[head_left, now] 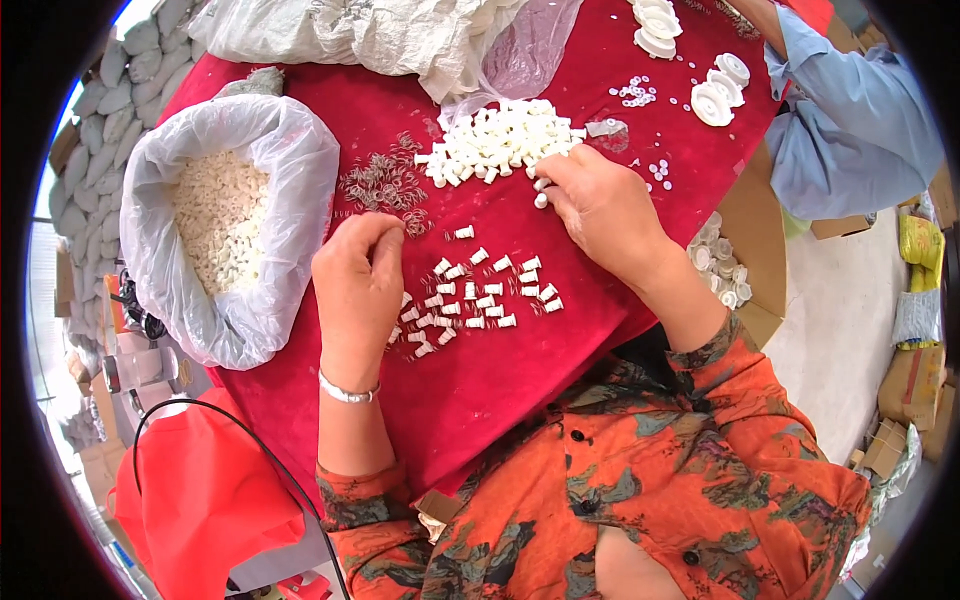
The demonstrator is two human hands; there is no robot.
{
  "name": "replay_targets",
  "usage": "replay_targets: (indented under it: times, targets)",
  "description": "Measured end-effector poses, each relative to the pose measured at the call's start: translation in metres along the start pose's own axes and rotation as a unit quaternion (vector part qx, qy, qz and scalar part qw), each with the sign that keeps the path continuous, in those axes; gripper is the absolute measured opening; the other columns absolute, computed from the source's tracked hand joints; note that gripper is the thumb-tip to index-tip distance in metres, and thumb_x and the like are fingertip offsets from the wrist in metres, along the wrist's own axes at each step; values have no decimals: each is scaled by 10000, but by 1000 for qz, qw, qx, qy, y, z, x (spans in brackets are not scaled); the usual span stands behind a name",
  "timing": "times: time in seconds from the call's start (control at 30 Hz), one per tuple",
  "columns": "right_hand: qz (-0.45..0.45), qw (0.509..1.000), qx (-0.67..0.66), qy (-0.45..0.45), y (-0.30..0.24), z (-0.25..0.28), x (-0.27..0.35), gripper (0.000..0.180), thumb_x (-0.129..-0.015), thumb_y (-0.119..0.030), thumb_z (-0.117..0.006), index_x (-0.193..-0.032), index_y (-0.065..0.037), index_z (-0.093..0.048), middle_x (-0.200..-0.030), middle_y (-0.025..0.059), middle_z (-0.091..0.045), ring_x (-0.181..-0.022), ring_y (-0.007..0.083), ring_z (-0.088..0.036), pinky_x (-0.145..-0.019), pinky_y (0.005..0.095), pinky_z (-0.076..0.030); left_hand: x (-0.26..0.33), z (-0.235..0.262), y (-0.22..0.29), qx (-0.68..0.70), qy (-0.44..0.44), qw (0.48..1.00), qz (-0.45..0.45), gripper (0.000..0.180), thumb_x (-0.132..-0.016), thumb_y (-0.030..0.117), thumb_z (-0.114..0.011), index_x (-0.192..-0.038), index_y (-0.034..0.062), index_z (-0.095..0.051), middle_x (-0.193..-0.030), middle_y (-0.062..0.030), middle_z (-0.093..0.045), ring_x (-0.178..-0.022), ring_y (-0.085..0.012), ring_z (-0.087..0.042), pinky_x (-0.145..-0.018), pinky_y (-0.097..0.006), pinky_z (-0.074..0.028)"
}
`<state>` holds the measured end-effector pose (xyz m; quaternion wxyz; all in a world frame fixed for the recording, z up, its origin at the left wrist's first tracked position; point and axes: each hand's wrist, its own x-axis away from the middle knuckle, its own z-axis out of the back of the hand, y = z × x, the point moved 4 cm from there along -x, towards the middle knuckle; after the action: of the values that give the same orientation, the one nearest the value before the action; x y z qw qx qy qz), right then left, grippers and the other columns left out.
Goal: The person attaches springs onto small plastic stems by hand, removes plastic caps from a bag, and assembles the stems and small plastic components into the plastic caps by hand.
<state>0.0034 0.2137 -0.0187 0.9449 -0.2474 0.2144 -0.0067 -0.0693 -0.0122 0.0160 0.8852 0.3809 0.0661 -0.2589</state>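
Observation:
My right hand (pixel 607 212) is closed at the near right edge of a heap of small white flanged plastic pieces (pixel 500 138). Between its thumb and fingers is a small white plastic piece (pixel 541 200). My left hand (pixel 357 285), a bracelet at its wrist, hovers by a pile of small metal springs (pixel 385 183). Its fingertips are pinched together, and what they hold, if anything, is hidden. Between my hands and nearer me lie several white pieces with springs fitted (pixel 470 290), scattered on the red cloth (pixel 450 400). One such piece (pixel 464 232) lies apart from them, closer to the heap.
On the left stands a bag lined with clear plastic (pixel 300 150), full of small cream pieces (pixel 222 215). A white woven sack (pixel 350 35) lies at the back. White round parts (pixel 712 105) and small rings (pixel 635 92) sit at the far right, near another person's blue sleeve (pixel 850 130). A cardboard box (pixel 755 235) holds white caps.

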Motion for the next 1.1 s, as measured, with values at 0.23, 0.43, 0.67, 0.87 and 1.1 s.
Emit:
replay_targets:
  times: [0.23,0.43,0.67,0.87,1.1]
  targets:
    - [24,999,-26,-38,-4,-8,-3,166,-804,-51,-675,-959,-60,-617,-841,123,-588,-749,324,-618,-646,408,-505,1,-27,-2,-153,-38,986,-45,88,-781,74,-671,-851,35,-633,-827,-131,-610,-780,-326,-624,-674,-419,-502]
    - [14,997,-9,-70,-11,-7,-10,104,-820,-65,-668,-895,-41,-600,-794,120,-585,-728,316,-616,-635,402,-501,-4,-15,-10,-105,22,992,-59,51,-796,45,-649,-842,39,-629,-790,-124,-609,-721,-334,-610,-654,-408,-493]
    - [85,987,-135,-10,-39,-11,-33,96,-822,-68,-656,-872,-20,-590,-786,134,-597,-724,311,-606,-644,386,-490,-8,-22,-4,-185,4,979,-84,98,-777,42,-657,-869,59,-630,-820,-114,-551,-782,-309,-595,-648,-404,-500]
    - [98,983,-139,-70,-48,-43,-43,53,-830,-44,-594,-859,-1,-604,-811,168,-603,-772,341,-618,-690,416,-509,-8,-24,-11,-174,27,981,-77,52,-787,45,-635,-798,33,-586,-807,-125,-548,-760,-313,-586,-643,-414,-489]
    - [84,990,20,-113,-64,-32,-54,156,-839,-155,-657,-880,-7,-634,-846,159,-620,-743,349,-635,-652,424,-519,-6,-8,-18,21,67,997,9,83,-760,-10,-632,-809,10,-568,-745,-121,-569,-590,-248,-562,-562,-345,-465]
